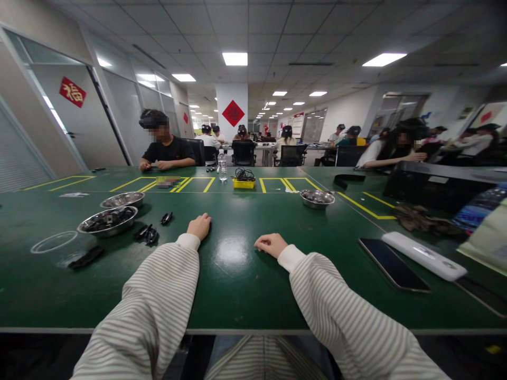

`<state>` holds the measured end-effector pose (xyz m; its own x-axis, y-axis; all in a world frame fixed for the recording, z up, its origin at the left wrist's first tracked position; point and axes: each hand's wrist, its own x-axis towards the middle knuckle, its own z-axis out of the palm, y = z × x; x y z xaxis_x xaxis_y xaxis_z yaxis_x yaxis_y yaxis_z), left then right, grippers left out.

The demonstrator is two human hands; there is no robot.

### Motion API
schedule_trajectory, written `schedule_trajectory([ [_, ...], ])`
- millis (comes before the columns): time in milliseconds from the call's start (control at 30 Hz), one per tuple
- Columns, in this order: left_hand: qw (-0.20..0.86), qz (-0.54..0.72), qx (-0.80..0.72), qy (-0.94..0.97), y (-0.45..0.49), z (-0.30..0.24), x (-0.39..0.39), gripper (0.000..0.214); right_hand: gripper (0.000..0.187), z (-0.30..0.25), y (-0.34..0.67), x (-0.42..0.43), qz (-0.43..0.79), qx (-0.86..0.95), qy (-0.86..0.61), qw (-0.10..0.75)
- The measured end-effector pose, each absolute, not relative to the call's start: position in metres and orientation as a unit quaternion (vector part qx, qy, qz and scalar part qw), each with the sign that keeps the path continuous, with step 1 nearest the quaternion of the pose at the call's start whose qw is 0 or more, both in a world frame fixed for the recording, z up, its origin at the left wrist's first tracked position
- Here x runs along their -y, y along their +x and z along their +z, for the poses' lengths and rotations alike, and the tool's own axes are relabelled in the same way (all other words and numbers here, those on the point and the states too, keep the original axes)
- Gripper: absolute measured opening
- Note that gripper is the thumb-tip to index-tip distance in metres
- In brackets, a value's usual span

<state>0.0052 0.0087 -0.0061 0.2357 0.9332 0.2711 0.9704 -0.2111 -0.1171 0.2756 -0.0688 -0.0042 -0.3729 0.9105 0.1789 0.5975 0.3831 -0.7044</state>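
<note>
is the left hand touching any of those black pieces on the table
Apart: the head view plainly shows green tabletop between the left hand and the nearest black piece.

tabletop (237,301): smooth, glossy, mirroring light between the left fingers (205,219) and right fingers (263,243). sleeves (162,285): soft, matt cloth, behind the fingers. bowls (109,231): shiny metal, left of the left fingers; loose pieces (151,236), nearer them: glossy, plastic-looking. phone (392,264): smooth, glassy, right of the right fingers; long case (423,256), farther from them: glossy plastic. bottle (223,169): clear plastic, ahead of the fingers.
</note>
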Motion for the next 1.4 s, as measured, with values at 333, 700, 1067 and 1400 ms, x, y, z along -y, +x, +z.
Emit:
schedule_trajectory([
  [333,0.147,-0.089,0.621,-0.765,0.000,-0.005,-0.009,0.027,0.022,-0.008,0.276,0.066,0.266,0.786,-0.482,0.282],
  [700,0.130,-0.108,0.568,-0.806,0.007,-0.003,-0.007,0.022,0.022,-0.007,0.277,0.065,0.261,0.795,-0.475,0.272],
  [1067,0.057,-0.168,0.516,-0.838,0.036,-0.005,0.003,0.017,0.022,-0.005,0.277,0.067,0.267,0.790,-0.474,0.283],
  [1400,-0.087,-0.231,0.437,-0.865,0.124,-0.007,0.056,0.016,0.024,-0.009,0.280,0.064,0.271,0.734,-0.487,0.388],
])
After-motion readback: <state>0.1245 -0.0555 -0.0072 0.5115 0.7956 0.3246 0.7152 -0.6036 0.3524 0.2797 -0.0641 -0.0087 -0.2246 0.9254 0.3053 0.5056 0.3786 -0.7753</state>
